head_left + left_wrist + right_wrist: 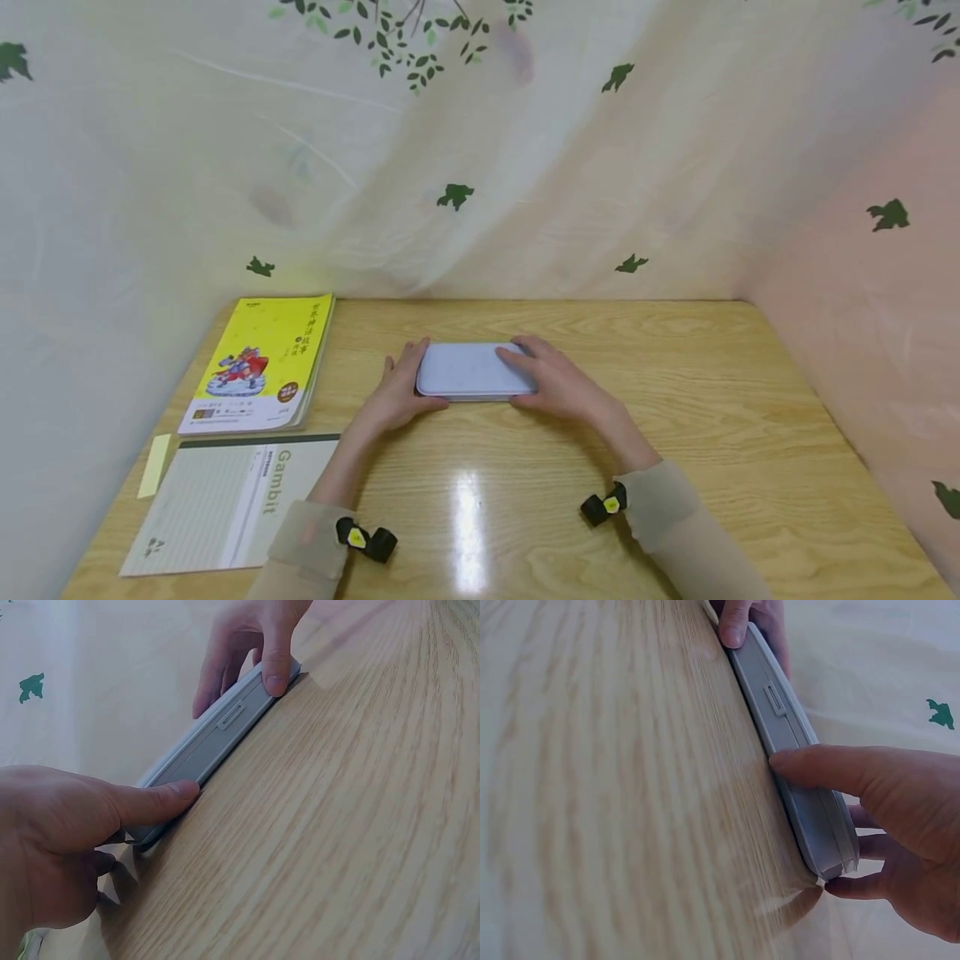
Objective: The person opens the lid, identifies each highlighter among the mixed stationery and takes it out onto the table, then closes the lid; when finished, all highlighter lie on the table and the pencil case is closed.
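A flat, pale lavender pencil case (476,369) with rounded corners lies lengthwise on the wooden table, between both hands. My left hand (400,392) grips its left end, the thumb (161,801) along the near side. At the opposite end my right hand (558,382) holds the case, with its thumb (817,766) on the near side and one finger over the top. Both wrist views show the case's grey side (214,742), with a small raised rectangular loop (775,699) midway along it. The far-side fingers are partly hidden behind the case.
A yellow book (281,350) lies at the table's back left. In front of it is a notebook (217,508) marked Gambit, partly under the left forearm, with a pale yellow strip (154,467) beside it. A patterned curtain (525,167) hangs behind the table.
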Tool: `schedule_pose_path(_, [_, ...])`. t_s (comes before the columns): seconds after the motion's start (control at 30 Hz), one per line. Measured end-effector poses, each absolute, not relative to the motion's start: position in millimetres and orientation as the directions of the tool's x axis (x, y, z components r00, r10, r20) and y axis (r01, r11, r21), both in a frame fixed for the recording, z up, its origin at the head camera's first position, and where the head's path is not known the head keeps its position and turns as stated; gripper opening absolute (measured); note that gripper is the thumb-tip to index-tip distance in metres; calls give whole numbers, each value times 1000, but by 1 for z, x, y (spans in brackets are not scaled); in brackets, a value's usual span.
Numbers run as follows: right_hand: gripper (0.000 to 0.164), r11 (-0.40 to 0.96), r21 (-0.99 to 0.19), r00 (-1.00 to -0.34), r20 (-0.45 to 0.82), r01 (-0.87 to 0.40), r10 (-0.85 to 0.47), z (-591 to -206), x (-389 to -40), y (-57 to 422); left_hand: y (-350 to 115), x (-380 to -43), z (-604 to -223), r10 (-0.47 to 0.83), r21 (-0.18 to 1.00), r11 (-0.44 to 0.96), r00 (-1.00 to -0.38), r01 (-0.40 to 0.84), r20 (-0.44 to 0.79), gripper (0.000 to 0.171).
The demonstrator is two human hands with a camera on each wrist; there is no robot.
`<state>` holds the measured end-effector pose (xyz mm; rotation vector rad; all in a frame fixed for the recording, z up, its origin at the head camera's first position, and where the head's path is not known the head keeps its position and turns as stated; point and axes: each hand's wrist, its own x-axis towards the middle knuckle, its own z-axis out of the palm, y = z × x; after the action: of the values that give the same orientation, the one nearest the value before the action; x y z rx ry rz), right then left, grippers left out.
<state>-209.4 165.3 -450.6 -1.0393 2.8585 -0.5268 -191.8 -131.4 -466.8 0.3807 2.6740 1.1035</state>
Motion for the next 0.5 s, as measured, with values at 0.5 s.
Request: schedule_pose_path(0.5, [75, 700, -208, -721, 37, -683, -692, -445, -209, 165, -130, -193, -470, 300, 711, 686, -950, 154, -83, 104])
